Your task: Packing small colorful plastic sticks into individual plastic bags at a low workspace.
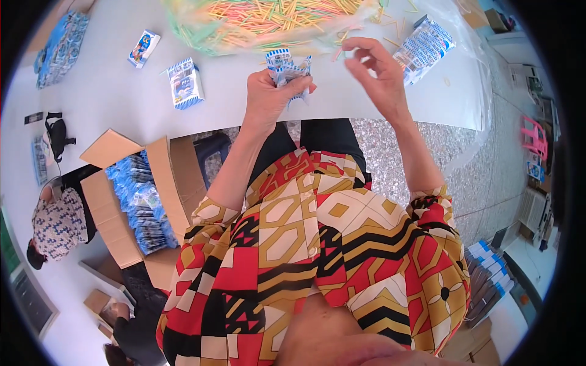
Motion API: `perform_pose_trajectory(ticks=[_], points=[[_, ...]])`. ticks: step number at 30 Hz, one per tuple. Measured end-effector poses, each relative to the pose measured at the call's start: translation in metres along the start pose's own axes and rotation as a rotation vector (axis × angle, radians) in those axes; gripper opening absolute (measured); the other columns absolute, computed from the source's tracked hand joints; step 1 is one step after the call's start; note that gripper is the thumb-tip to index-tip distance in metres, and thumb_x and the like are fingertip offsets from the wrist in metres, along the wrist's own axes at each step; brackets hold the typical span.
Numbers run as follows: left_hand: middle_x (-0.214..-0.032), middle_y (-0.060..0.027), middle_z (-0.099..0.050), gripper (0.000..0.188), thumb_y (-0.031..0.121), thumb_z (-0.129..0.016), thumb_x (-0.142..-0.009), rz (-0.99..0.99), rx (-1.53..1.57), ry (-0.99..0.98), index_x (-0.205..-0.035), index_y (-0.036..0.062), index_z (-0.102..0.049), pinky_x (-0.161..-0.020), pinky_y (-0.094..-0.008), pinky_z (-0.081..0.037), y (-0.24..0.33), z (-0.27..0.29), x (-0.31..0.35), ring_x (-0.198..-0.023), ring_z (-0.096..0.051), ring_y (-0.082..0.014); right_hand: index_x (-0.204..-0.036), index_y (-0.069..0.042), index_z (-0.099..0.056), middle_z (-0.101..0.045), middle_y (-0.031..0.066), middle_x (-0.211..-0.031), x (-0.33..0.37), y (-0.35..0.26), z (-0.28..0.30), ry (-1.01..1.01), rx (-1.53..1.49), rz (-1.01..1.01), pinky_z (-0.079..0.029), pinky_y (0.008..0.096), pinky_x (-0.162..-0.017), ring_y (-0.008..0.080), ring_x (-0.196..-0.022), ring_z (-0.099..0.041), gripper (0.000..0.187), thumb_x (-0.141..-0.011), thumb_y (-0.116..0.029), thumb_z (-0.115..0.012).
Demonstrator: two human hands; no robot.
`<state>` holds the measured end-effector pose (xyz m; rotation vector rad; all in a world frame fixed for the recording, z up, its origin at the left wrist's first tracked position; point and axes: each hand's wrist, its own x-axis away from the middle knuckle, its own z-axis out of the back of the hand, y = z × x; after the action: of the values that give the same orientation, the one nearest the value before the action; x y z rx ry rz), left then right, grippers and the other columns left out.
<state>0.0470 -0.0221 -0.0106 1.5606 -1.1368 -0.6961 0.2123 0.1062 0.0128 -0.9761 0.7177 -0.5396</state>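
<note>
My left hand [264, 100] is closed round a small blue-and-white packet [287, 67], its top edges standing up above the fingers. To the right, my right hand [381, 76] is raised over the table with thumb and curled forefinger apart; nothing shows clearly between them. A short pinkish stick [336, 55] lies close to its fingertips. Beyond both hands is a heap of thin pink, yellow and green sticks [274, 15] on a translucent plastic bag [198, 41]. A larger blue-and-white printed bag [424, 52] lies behind my right hand, partly covered by it.
A blue-and-white box-shaped pack [185, 85] and a smaller one [144, 49] sit on the white table [226, 113]. Stacked blue packs [63, 49] stand far left. An open carton [113, 219] holds several blue packets [140, 195]. Two other people [61, 222] are at the left.
</note>
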Motion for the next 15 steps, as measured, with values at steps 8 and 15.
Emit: perform_pose_trajectory(ticks=[8, 15], points=[[-0.076, -0.0075, -0.066, 0.011, 0.004, -0.069, -0.077, -0.068, -0.063, 0.006, -0.086, -0.0007, -0.066, -0.063, -0.0236, -0.048, 0.003, 0.005, 0.01, -0.067, -0.061, -0.0112, -0.095, -0.009, -0.059, -0.057, 0.0031, -0.109, -0.017, -0.035, -0.026, -0.263, 0.153, 0.419, -0.045, 0.0246, -0.069, 0.0151, -0.09, -0.056, 0.025, -0.073, -0.006, -0.07], [-0.075, -0.0056, -0.067, 0.012, 0.007, -0.068, -0.079, -0.079, -0.132, -0.013, -0.086, -0.0021, -0.067, -0.062, -0.0226, -0.049, 0.005, 0.003, 0.009, -0.068, -0.061, -0.0094, -0.087, -0.006, -0.058, -0.059, 0.0052, -0.1, -0.026, -0.027, -0.027, -0.232, 0.288, 0.5, -0.049, 0.028, -0.072, 0.0212, -0.088, -0.06, 0.019, -0.072, -0.001, -0.068]])
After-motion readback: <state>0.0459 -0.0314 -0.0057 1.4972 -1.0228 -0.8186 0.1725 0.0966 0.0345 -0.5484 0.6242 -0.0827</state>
